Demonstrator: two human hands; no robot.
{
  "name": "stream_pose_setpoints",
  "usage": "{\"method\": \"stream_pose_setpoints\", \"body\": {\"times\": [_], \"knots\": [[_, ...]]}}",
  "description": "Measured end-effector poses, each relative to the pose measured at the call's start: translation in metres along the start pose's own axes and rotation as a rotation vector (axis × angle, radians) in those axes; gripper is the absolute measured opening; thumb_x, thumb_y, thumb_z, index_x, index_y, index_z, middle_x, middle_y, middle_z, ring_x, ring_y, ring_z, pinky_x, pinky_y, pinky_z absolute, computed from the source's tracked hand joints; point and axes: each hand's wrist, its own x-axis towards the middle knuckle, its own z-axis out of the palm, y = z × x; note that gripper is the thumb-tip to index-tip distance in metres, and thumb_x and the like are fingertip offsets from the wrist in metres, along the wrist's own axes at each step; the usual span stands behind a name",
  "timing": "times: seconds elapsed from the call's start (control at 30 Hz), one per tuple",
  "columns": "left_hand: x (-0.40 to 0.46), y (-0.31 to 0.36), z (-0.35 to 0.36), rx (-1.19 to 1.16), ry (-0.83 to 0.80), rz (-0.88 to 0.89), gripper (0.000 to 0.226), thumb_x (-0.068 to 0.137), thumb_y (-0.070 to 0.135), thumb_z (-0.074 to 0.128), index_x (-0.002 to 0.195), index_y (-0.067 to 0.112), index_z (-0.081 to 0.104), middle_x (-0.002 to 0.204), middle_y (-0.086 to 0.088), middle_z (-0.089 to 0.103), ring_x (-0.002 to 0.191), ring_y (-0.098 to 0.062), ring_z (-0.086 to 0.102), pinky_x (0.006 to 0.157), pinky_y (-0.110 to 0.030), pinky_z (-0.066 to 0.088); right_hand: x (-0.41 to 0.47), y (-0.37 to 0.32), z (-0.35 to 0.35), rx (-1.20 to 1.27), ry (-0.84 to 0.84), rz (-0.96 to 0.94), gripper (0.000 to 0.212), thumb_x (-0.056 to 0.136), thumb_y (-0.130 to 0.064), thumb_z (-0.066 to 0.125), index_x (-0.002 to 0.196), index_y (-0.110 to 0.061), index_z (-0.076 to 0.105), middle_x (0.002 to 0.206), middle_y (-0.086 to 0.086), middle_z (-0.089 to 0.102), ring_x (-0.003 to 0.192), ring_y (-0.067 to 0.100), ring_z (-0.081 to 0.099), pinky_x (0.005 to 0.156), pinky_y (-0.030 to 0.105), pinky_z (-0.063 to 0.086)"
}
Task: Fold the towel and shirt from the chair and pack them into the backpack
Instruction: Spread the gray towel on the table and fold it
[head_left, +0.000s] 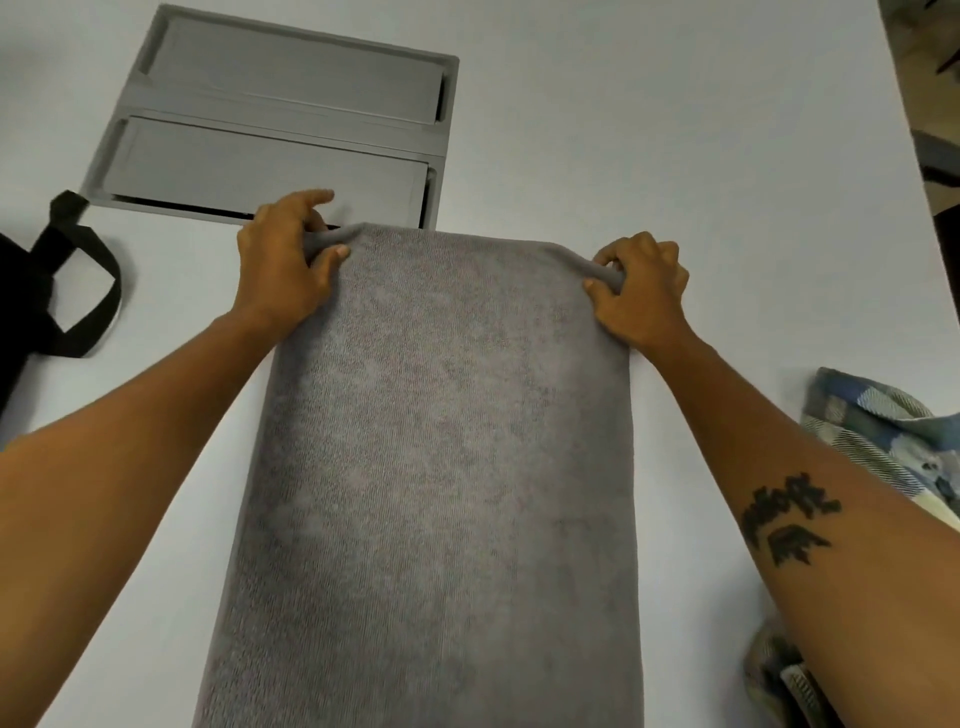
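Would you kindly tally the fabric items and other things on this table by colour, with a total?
Grey: 2, the towel that both hands grip at its far corners (left hand, right hand), and the hatch panel set in the table
Black: 1, the backpack with its strap
Blue and white plaid: 1, the shirt
Total: 4

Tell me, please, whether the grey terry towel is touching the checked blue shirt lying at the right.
Apart: the head view shows bare white table between the grey terry towel and the checked blue shirt.
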Motion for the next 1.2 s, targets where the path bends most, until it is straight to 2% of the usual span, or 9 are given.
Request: {"method": "stream_pose_setpoints", "body": {"times": [0.13,0.3,0.4,0.5,0.6,0.8,0.93,1.03,1.2], "knots": [[0.003,0.001,-0.005,0.099,-0.022,0.083,0.025,0.094,0.027,0.075,0.118,0.023,0.072,0.103,-0.002,0.061,0.108,-0.028,0.055,0.094,-0.033,0.033,-0.008,-0.001,-0.009,0.211,0.067,-0.031,0.018,0.084,-0.017,0.076,0.086,-0.024,0.060,0.104,-0.005,0.055,0.100,0.016,0.054,0.089,0.041,0.049],[-0.012,0.008,-0.027,-0.068,0.031,0.056,0.011,0.091,0.007,0.075,0.100,0.007,0.067,0.101,-0.002,0.060,0.095,-0.018,0.057,0.076,-0.010,0.047,-0.024,-0.010,-0.035,0.402,0.139,0.024,0.021,0.082,-0.010,0.083,0.087,-0.006,0.064,0.089,0.002,0.062,0.078,0.010,0.052,0.075,0.026,0.049],[-0.030,0.018,-0.044,-0.149,0.061,-0.050,0.019,0.092,0.008,0.077,0.104,0.013,0.063,0.105,-0.006,0.067,0.095,-0.017,0.062,0.080,-0.010,0.052,-0.042,-0.018,-0.054,0.502,0.192,0.056,0.031,0.077,-0.004,0.084,0.102,-0.010,0.066,0.099,-0.002,0.066,0.087,0.010,0.060,0.081,0.023,0.055],[-0.051,0.032,-0.069,-0.222,0.083,-0.012,0.041,0.088,0.016,0.083,0.110,0.038,0.057,0.117,-0.004,0.069,0.096,-0.015,0.064,0.081,-0.011,0.054,-0.071,-0.028,-0.070,0.531,0.145,0.073,0.049,0.077,0.001,0.082,0.120,-0.019,0.068,0.100,0.000,0.066,0.088,0.008,0.061,0.079,0.012,0.053],[-0.083,0.044,-0.094,-0.169,0.067,0.030,0.033,0.089,0.023,0.082,0.114,0.035,0.064,0.116,-0.001,0.071,0.103,-0.015,0.065,0.087,-0.006,0.048,-0.107,-0.035,-0.085,0.500,0.120,0.084,0.032,0.081,-0.003,0.083,0.107,-0.019,0.073,0.096,-0.002,0.071,0.088,0.005,0.064,0.078,0.022,0.058],[-0.181,0.049,-0.134,-0.122,0.034,0.007,0.022,0.084,0.018,0.083,0.102,0.009,0.079,0.102,-0.006,0.077,0.098,-0.018,0.070,0.095,-0.008,0.045,-0.204,-0.033,-0.100,0.444,0.085,0.016,0.021,0.079,-0.004,0.088,0.083,-0.015,0.071,0.083,-0.002,0.071,0.081,0.017,0.067,0.074,0.041,0.061],[-0.246,0.043,-0.157,-0.098,-0.003,0.111,0.022,0.093,0.029,0.077,0.100,0.009,0.082,0.100,-0.001,0.079,0.093,-0.012,0.073,0.095,-0.019,0.053,-0.272,-0.032,-0.105,0.414,0.060,-0.084,0.019,0.078,-0.002,0.089,0.082,-0.011,0.074,0.082,-0.003,0.072,0.079,0.014,0.069,0.072,0.035,0.064],[-0.292,0.036,-0.169,-0.089,-0.015,0.162,0.031,0.088,0.035,0.071,0.100,0.009,0.082,0.102,-0.003,0.079,0.094,-0.019,0.075,0.090,-0.043,0.059,-0.319,-0.026,-0.106,0.306,0.044,-0.161,0.017,0.077,-0.008,0.092,0.086,-0.014,0.080,0.084,-0.008,0.075,0.078,0.007,0.072,0.074,0.031,0.063],[-0.360,0.036,-0.180,-0.049,-0.022,0.147,0.028,0.088,0.035,0.069,0.098,0.013,0.083,0.101,-0.001,0.075,0.095,-0.022,0.070,0.085,-0.045,0.055,-0.391,-0.014,-0.099,0.114,0.044,-0.231,0.031,0.073,-0.008,0.095,0.102,-0.015,0.084,0.099,-0.004,0.081,0.089,0.010,0.077,0.083,0.023,0.061]]}}
